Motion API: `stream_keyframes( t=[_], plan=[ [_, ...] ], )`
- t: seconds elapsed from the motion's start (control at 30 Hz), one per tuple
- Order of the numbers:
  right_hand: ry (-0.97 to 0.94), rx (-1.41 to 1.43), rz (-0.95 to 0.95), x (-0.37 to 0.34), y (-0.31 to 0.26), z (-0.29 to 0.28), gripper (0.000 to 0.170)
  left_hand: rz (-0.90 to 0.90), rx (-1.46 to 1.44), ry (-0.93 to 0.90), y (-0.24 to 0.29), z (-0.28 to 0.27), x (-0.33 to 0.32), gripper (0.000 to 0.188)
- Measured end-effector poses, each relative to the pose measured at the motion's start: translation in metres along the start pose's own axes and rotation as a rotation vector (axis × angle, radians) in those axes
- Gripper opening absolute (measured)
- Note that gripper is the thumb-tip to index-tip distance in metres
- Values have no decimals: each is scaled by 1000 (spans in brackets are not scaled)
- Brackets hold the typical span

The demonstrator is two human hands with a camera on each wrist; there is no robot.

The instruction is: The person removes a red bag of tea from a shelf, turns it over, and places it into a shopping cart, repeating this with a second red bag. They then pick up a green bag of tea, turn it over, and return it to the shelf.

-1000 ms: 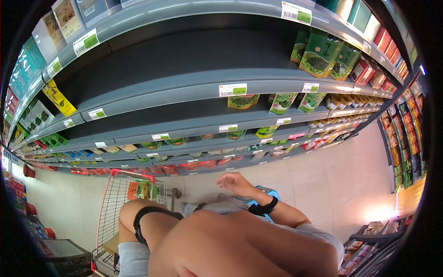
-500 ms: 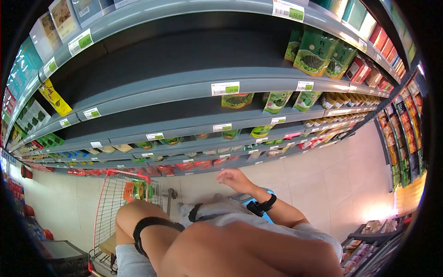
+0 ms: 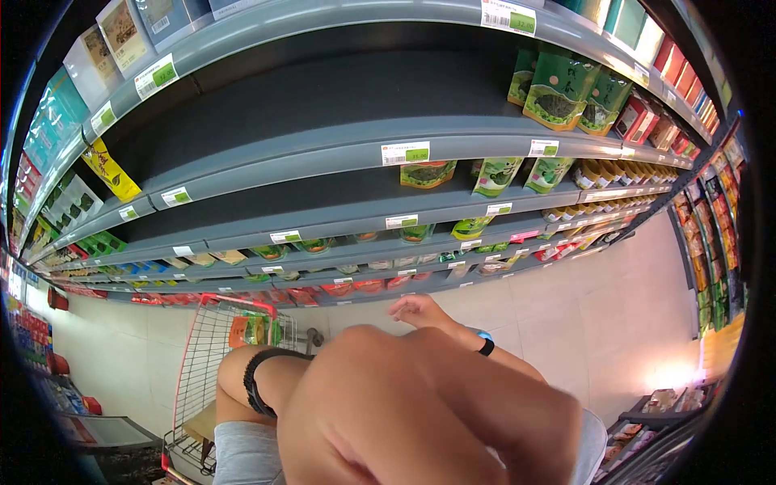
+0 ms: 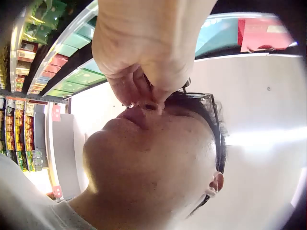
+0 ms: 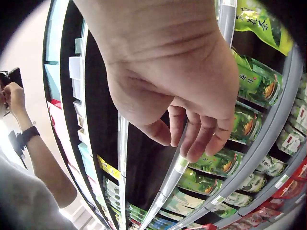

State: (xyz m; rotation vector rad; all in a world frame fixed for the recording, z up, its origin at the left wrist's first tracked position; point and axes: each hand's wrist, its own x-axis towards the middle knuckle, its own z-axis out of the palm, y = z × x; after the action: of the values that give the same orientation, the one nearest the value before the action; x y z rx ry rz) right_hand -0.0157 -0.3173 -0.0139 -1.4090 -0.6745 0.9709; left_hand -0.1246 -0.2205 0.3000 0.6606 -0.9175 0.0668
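The left hand [image 4: 144,48] is raised to the person's nose in the left wrist view, fingers bent and bunched, fingertips touching it; no object shows in them. Large and blurred, the same hand [image 3: 380,396] fills the lower middle of the head view. Lower down and farther off, the right hand [image 3: 416,309] hangs in front of the shelves. Its fingers are loosely curled and hold nothing in the right wrist view, where the hand [image 5: 177,91] overlaps green packets [image 5: 259,81] behind it without visible contact.
A red-rimmed wire shopping cart [image 3: 194,347] with orange and green packets stands at the left. Long grey shelves [image 3: 323,153] curve across the front, with green pouches [image 3: 558,89] at the upper right. Another rack [image 3: 711,242] stands at the far right, beyond the tiled floor [image 3: 598,299].
The blurred left hand and forearm have risen in the head view, covering more of the shirt and the right wrist's black device. The right hand hangs much as before, slightly farther right in view.
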Motion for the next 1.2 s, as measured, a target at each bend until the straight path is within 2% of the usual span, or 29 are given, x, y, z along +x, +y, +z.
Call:
stream_keyframes(
  t=[0.17, 0.3, 0.37, 0.43, 0.5, 0.6, 0.7, 0.93, 1.03, 1.13, 1.2],
  plan=[
    [14, -50, -58, -1, 32, -17, 15, -4, 10, 21, 3, -4, -2, 33],
    [127, -72, -122, 15, 15, -52, 15, -8, 17, 1, 3, -4, -6, 33],
    [258, -83, -156, 32, 4, -81, 20, -6, 16, -4, 1, -3, -9, 33],
    [379, -251, -314, 49, -22, -107, 27, -1, 15, -7, 0, -2, -10, 33],
    [582, -451, -423, 68, -44, -127, 33, 2, 17, -15, -2, 0, -12, 34],
    [770, -544, -587, 87, -80, -137, 36, 0, 38, -15, -3, 2, -14, 35],
    [830, -673, -595, 103, -100, -144, 38, 6, 56, -19, -4, 6, -17, 37],
    [770, -1076, -433, 150, -94, -180, 32, 22, 83, -16, -6, 9, -19, 43],
    [665, -1097, -459, 159, -105, -178, 29, 18, 90, -22, -7, 9, -18, 46],
    [781, -1173, -535, 155, -125, -163, 25, 13, 96, -24, -7, 7, -19, 49],
    [764, -1300, -517, 170, -121, -180, 28, 14, 94, -28, -7, 5, -21, 52]
  ],
)
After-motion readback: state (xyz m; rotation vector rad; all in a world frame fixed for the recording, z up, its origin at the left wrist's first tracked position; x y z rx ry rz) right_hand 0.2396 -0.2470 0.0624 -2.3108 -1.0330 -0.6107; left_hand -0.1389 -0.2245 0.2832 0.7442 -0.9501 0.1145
